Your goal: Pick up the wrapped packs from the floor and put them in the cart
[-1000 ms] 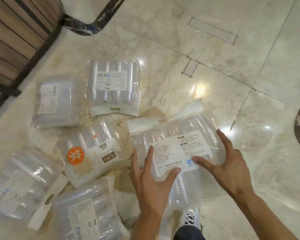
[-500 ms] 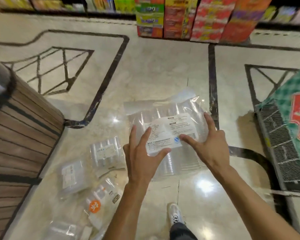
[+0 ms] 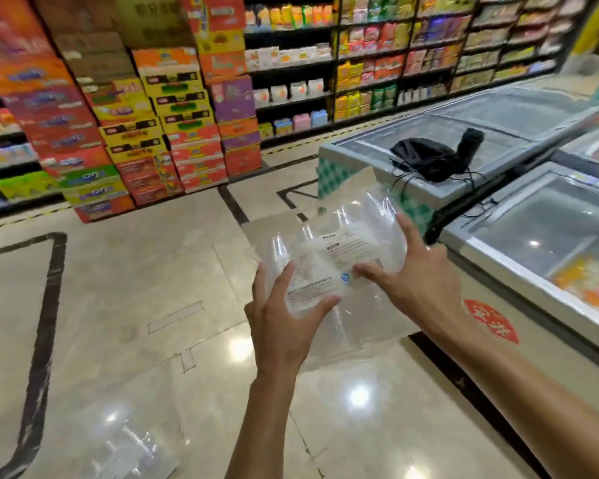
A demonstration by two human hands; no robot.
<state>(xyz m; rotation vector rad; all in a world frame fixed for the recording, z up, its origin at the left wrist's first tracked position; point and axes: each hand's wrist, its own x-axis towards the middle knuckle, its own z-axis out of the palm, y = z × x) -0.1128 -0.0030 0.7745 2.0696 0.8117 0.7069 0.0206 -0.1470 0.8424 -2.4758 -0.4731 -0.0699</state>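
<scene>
I hold a clear wrapped pack (image 3: 329,250) with a white printed label up in front of me, well above the floor. My left hand (image 3: 284,319) grips its near left side, thumb on the label. My right hand (image 3: 408,278) grips its right side, thumb on top, fingers along the edge. One more clear pack (image 3: 135,447) lies on the shiny floor at the bottom left. No cart is in view.
Chest freezers (image 3: 533,250) with glass lids stand close on the right; a black bag (image 3: 429,157) lies on one. Stacked colourful cartons (image 3: 146,133) and stocked shelves (image 3: 360,63) line the back. Marble floor (image 3: 135,288) stretches ahead and to the left.
I have lifted the pack off the floor in both hands and my view has swung up from the pile of packs to the aisle and freezers.
</scene>
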